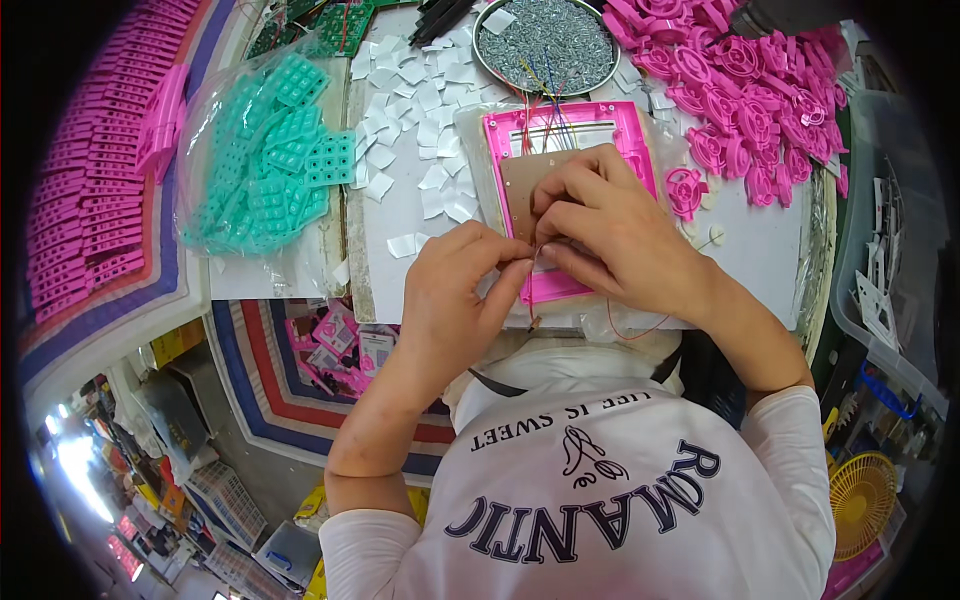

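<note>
In front of me lies a pink plastic casing, open side up, with a brown circuit board in it. Thin coloured wires rise out of the casing's far end. My left hand is closed at the near edge, thumb and forefinger pinching a thin red wire. My right hand is bent over the board, its fingertips closed on the wire beside the left ones. The wire's free part hangs toward my lap. What exactly sits between the fingertips is partly hidden.
A round dish of small screws stands at the back. White paper pieces lie left of the casing, beside a clear bag of teal rubber keypads. Pink round parts are heaped right; rows of pink parts lie far left.
</note>
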### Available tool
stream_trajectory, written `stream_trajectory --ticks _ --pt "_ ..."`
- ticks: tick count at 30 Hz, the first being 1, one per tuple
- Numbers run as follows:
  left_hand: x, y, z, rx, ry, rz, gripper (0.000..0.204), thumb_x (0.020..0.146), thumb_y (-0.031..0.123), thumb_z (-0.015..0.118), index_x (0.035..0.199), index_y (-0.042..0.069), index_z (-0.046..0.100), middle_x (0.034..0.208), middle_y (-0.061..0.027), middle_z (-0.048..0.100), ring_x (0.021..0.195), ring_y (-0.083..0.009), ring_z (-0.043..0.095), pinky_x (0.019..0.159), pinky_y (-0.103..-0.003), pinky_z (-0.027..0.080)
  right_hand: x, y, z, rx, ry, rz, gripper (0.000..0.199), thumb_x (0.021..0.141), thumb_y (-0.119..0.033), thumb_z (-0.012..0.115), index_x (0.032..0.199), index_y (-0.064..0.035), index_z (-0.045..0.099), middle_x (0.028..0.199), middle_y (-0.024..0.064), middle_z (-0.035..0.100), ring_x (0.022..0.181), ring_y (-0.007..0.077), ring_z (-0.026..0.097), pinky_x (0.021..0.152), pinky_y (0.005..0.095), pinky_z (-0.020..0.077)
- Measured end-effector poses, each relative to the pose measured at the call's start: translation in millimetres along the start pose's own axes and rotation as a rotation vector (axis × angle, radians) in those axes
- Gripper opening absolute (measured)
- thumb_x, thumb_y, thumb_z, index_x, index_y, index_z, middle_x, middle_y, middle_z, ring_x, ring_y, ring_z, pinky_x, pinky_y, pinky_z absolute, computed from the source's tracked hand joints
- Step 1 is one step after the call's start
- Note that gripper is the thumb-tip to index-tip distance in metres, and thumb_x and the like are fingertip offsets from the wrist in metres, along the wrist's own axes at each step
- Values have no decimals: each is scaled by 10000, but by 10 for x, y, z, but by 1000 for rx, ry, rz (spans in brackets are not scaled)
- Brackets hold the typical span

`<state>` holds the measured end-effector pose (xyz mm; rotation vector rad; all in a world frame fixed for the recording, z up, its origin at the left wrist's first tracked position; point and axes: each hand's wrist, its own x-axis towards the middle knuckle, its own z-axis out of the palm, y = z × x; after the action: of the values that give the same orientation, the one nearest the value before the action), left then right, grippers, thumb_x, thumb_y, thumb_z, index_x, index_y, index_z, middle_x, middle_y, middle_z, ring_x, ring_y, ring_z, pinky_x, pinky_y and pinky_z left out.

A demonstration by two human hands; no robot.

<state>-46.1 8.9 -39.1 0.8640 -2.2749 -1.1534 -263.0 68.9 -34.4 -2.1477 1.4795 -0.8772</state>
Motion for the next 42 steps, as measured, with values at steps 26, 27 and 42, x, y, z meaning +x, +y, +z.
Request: stream_trajectory --ticks 26,27,42 --pt "36 36 222 353 120 128 207 759 29 681 955 74 632 852 -46 601 781 -229 586 789 -375 362 -9 56 10 113 -13 68 159 899 -171 698 929 -21 654 1049 107 621 1078 352 524 926 437 454" --pt "39 34 171 317 119 121 210 754 34 687 951 80 632 850 -44 599 780 -222 586 787 -373 359 -12 64 2 123 -10 75 159 899 -171 699 928 -21 654 1048 108 621 1078 352 523 925 438 454" --pt "22 8 158 150 107 100 137 791 46 730 891 105 657 810 -15 607 737 -200 587 772 -355 339 -6 57 21 96 31 85 125 873 -143 708 935 -45 662 1038 105 619 1081 349 533 922 443 461"
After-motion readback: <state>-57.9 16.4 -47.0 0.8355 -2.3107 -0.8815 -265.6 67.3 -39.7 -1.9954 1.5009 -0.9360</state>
